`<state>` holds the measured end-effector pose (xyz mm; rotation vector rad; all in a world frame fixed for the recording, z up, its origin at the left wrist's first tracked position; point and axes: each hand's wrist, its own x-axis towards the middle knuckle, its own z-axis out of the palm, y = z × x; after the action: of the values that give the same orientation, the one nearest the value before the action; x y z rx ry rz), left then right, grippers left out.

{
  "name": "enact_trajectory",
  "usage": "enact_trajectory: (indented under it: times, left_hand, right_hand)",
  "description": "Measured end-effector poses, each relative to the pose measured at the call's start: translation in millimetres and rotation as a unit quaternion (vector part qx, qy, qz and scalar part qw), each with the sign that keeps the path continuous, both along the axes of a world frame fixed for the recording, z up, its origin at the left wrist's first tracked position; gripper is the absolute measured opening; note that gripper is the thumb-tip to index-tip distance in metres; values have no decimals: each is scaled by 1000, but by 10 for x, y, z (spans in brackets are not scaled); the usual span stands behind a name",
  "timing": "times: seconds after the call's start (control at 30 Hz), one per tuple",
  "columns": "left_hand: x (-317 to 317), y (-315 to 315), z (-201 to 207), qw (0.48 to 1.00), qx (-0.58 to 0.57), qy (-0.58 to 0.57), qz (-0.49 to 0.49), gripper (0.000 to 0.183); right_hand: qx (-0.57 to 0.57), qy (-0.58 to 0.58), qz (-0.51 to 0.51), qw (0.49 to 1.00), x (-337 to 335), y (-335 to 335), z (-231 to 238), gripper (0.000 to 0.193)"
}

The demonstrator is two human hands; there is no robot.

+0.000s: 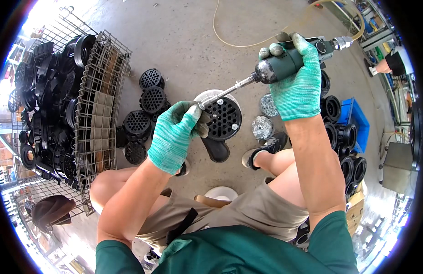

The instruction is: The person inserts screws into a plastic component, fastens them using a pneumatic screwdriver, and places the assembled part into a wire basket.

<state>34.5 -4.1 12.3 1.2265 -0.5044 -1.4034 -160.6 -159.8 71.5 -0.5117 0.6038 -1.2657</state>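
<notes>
Across far side, open concrete floor (175, 32). Wire cage (95, 114) edges left, heaped with black parts (47, 114); blue bin (361, 125) bounds right. Right hand (297, 84) wrapped round dark-green power driver (284, 66), shaft (232, 89) slanting near-left. Left hand (177, 134) narrow, fingers (202, 126) at shaft tip; can't tell if gripping. Black perforated disc (224, 119) at centre, beside tip, over pale round base (203, 95); floor gap before stacked grates (153, 99) left. Silvery fasteners (220, 102) on disc.
</notes>
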Motion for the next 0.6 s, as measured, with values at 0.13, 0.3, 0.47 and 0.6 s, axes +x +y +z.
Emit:
enact_trajectory:
  times: [0.13, 0.3, 0.47, 0.6]
  left_hand:
    - [24, -6, 19, 999, 28, -39, -17, 27]
    - [-1, 4, 28, 998, 16, -43, -32, 27]
    - [-1, -6, 30, 997, -24, -62, -33, 27]
    - [88, -24, 8, 988, -36, -130, -76, 26]
  right_hand:
    - [10, 2, 15, 1000, -8, -4, -3, 25]
    - [29, -14, 15, 999, -34, -46, -67, 26]
    - [34, -9, 10, 999, -37, -43, -53, 28]
    - [17, 5, 14, 1000, -28, 0, -57, 28]
